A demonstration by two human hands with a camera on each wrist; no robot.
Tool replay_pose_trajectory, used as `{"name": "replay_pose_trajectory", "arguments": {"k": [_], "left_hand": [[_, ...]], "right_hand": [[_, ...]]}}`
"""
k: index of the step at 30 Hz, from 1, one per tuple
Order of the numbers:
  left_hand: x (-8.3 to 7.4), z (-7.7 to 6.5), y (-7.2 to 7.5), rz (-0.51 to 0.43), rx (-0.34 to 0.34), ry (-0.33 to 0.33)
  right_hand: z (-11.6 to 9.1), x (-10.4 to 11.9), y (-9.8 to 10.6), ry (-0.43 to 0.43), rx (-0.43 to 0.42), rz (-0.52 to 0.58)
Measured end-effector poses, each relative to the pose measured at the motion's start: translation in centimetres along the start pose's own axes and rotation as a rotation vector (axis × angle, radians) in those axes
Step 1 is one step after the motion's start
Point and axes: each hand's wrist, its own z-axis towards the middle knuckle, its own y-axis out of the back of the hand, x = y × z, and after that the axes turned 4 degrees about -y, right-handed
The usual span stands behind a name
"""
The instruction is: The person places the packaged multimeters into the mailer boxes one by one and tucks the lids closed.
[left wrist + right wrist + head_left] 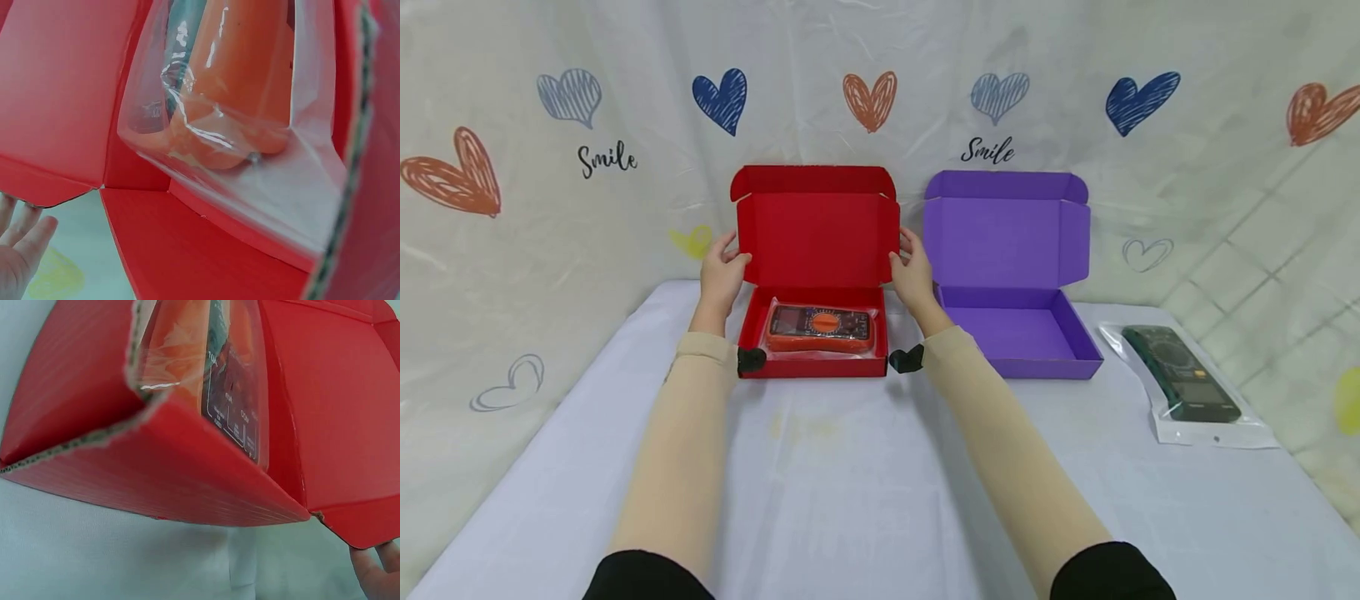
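Observation:
A red cardboard box [812, 367] stands on the table with its lid [816, 237] raised. My left hand [722, 277] holds the left side flap of that lid, and my right hand [913, 273] holds the right one. In the left wrist view, the left hand's fingers [25, 240] show at the flap's edge. The right wrist view shows the right hand's fingers [369, 569] at the opposite flap. Inside the box lies an orange and black multimeter [822, 327] in a clear plastic bag [281, 187].
To the right, a purple box [1037, 368] stands with its lid up and nothing visible inside. Farther right lies a dark green multimeter [1183, 375] in a plastic bag [1195, 433]. A white cloth [835, 500] covers the table. Behind hangs a heart-patterned backdrop [805, 50].

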Motion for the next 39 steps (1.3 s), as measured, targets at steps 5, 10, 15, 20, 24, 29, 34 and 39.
{"name": "replay_pose_trajectory", "arguments": {"k": [5, 10, 15, 20, 24, 29, 34, 39], "left_hand": [[0.1, -0.4, 0.0, -0.023, 0.002, 0.012], [0.0, -0.6, 0.0, -0.014, 0.0, 0.015], [-0.2, -0.7, 0.2, 0.003, 0.022, -0.002], [0.2, -1.0, 0.5, 0.017, 0.04, -0.019], [0.4, -1.3, 0.6, 0.033, 0.05, -0.038], [0.3, -1.7, 0.8, 0.014, 0.064, -0.044], [0.3, -2.1, 0.9, -0.013, 0.052, -0.055], [0.1, -2.1, 0.9, -0.024, 0.033, -0.079]], "right_hand": [[-0.1, -0.1, 0.0, -0.012, -0.01, 0.029], [-0.3, 0.0, 0.0, -0.028, 0.002, 0.073], [-0.4, 0.1, 0.2, -0.033, 0.038, 0.071], [-0.4, 0.2, 0.2, -0.034, 0.081, 0.089], [-0.6, 0.1, 0.2, -0.048, 0.102, 0.088], [-0.9, 0.4, 0.3, -0.061, 0.121, 0.089], [-1.3, 0.9, 0.5, -0.084, 0.147, 0.104], [-1.6, 1.3, 0.4, -0.1, 0.182, 0.211]]}}
